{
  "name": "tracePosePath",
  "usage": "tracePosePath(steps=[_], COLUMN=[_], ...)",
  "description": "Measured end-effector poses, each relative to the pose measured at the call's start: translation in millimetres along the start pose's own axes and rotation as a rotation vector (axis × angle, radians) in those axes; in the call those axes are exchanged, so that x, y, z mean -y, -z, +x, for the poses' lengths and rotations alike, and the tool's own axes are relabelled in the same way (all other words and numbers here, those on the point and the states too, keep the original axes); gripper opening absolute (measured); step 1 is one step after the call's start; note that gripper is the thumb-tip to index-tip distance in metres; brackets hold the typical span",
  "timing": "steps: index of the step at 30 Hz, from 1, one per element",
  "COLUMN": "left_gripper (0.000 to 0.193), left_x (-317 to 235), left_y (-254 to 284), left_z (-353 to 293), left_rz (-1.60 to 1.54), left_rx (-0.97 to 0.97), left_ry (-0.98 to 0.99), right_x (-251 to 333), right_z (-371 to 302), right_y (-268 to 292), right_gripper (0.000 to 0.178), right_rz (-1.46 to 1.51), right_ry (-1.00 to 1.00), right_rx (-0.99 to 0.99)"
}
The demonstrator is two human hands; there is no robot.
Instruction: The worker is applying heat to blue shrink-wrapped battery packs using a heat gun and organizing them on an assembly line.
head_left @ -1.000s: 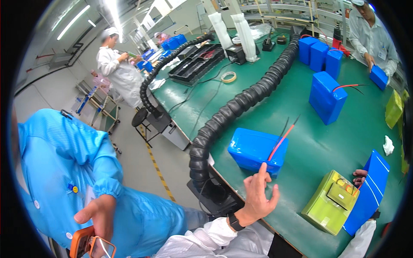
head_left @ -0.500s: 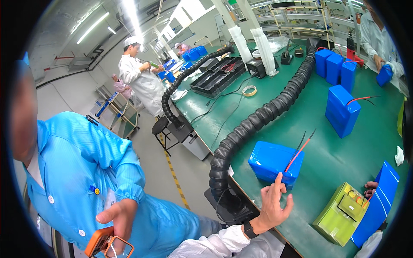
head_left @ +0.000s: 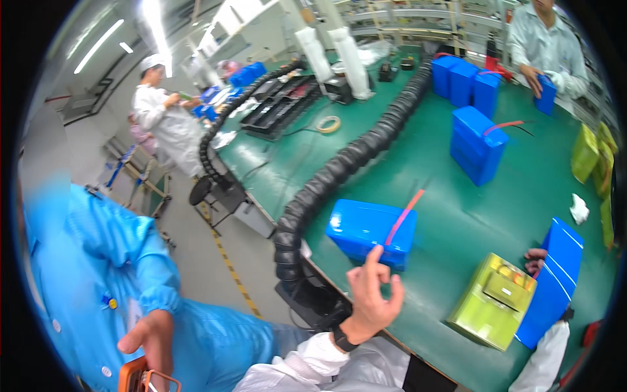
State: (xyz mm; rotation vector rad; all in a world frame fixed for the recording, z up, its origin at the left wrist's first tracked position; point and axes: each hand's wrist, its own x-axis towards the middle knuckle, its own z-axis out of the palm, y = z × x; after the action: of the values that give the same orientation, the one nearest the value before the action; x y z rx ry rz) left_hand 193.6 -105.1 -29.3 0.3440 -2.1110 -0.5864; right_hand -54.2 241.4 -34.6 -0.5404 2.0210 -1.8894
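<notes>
My left hand (head_left: pixel 372 294), a dark watch at its wrist, points with a stretched index finger at the near edge of a blue-wrapped battery pack (head_left: pixel 366 225). The fingertip meets the pack close to where its red wire comes out; the other fingers are loosely bent and hold nothing. At the right, my right hand (head_left: pixel 535 260) grips a sheet-like piece of blue plastic film (head_left: pixel 555 277), which hides most of the hand. Between the two hands lies a yellow-green battery pack (head_left: pixel 490 307) with a small board and wires on its top, right beside the film.
A black ribbed hose (head_left: pixel 346 163) crosses the green table (head_left: pixel 405 170). Further blue packs (head_left: pixel 480 144) stand beyond it, near a tape roll (head_left: pixel 328 125) and black trays (head_left: pixel 281 108). A co-worker in blue (head_left: pixel 150 274) holds an orange device at left; another person (head_left: pixel 548 52) handles a pack.
My view has swung to the right, so everything sits further left in the picture, and green packs show at the right edge. My left finger stays on the blue pack; my right hand keeps the film.
</notes>
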Motion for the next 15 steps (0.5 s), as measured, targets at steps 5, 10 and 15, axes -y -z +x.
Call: tracePosePath(steps=[5, 10, 15], left_gripper=[0.073, 0.074, 0.073], left_x=[9.8, 10.3, 9.2], left_y=[1.7, -6.0, -0.4], left_z=[-4.2, -13.0, -6.3], left_rz=[0.044, -0.04, 0.053], left_rx=[0.02, -0.008, 0.002], left_ry=[-0.026, 0.03, -0.022], right_x=[1.2, 8.8, 11.8], right_z=[9.1, 2.1, 0.5], right_y=[-16.0, -10.9, -14.1], right_gripper=[0.038, 0.037, 0.037], right_rz=[0.066, 0.071, 0.082], right_ry=[-0.032, -0.025, -0.038], right_rx=[0.065, 0.064, 0.052])
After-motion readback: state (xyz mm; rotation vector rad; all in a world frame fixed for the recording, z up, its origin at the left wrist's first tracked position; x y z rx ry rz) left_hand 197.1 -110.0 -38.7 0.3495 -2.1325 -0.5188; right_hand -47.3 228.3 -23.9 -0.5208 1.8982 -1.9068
